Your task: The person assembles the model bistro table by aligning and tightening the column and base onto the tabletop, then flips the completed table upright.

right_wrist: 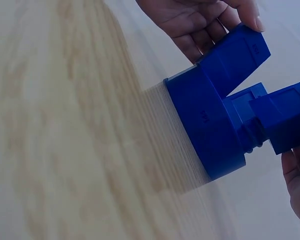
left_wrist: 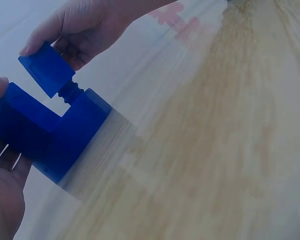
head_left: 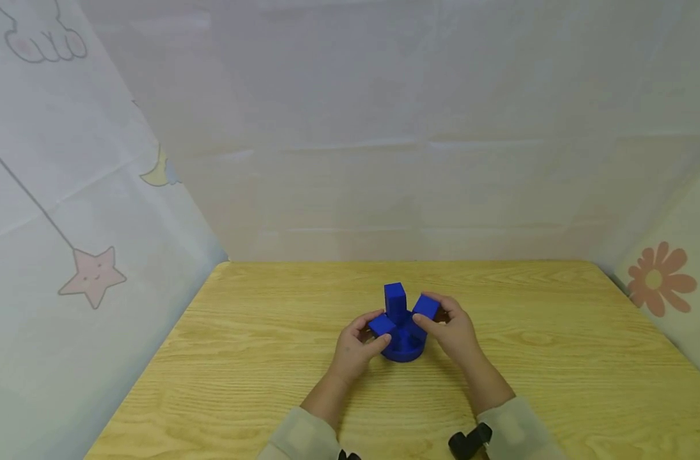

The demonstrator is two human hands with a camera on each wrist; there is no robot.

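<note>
Nearest the head camera, two pale sleeves [head_left: 303,437] enter from the lower edge, the right one carrying a black wrist mount [head_left: 469,441]; beyond them both hands meet over a blue plastic assembly [head_left: 404,329] that stands near the middle of the wooden table [head_left: 257,358]. The assembly consists of a round base [head_left: 404,350] resting flat on the table and three square-headed blocks rising and splaying from it. The left hand [head_left: 354,345] has thumb and fingers curled about the left block [head_left: 381,324]; the right hand [head_left: 453,329] pinches the right block [head_left: 426,306] between thumb and fingertips; the rear block [head_left: 394,299] stands upright, untouched. In the left wrist view the right block [left_wrist: 45,68] appears joined to the body by a short ribbed neck [left_wrist: 70,92], which looks threaded, though this cannot be confirmed. The material reads as rigid moulded plastic, probably light, with smooth matt faces; the flat sides and sharp edges of the block heads should give secure purchase, whereas the round base offers less and may slide on the smooth wood unless steadied. Nothing appears fragile except, perhaps, the narrow neck under sideways load. The base acts as a shallow holder: its recessed top [right_wrist: 245,100] seats the blocks, and whether anything else lies within is hidden. Patterned curtains [head_left: 91,275] enclose the table.
</note>
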